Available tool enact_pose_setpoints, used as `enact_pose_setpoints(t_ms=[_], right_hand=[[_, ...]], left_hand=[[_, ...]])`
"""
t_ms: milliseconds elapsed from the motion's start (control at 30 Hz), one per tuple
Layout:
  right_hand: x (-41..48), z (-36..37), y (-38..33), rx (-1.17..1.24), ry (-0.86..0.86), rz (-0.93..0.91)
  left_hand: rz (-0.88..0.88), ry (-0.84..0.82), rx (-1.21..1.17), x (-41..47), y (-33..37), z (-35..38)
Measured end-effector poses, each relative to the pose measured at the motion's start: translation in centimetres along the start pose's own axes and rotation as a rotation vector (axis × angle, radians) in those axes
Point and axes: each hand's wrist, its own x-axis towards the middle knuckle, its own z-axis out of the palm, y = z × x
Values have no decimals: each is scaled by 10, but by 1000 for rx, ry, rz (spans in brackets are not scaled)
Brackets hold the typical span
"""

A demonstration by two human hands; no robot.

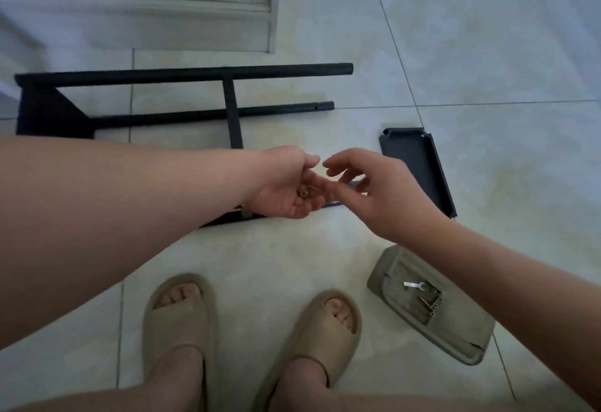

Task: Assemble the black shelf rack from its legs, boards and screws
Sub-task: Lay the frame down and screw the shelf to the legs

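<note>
Your left hand (287, 185) sits palm up at mid-frame, fingers cupped round a few small brass-coloured screws (303, 191). Your right hand (387, 197) is right beside it, fingers loose and spread, tips at the left palm, holding nothing. Just beyond the hands, the black rack frame (182, 73) lies flat on the tiled floor (487, 54), a black board (419, 164) to its right. Lower right, a grey tray (461, 330) holds a small wrench (413, 285).

head view | worn on head | faces steeply down at floor (471, 37) | slippers (182, 314) near bottom edge
</note>
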Motion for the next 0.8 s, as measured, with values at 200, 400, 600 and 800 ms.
enact_pose_setpoints(t_ms=[200, 400, 600, 800], right_hand=[[29, 36, -7, -20, -54, 32], [66, 85, 2, -283, -300, -95], [91, 124, 25, -662, -464, -253], [106, 140, 42, -667, -438, -302]], left_hand=[[51, 80, -77, -10, -1, -58], [382, 84, -302, -19, 16, -122], [493, 404, -153, 9, -20, -163], [322, 448, 178, 47, -41, -165]])
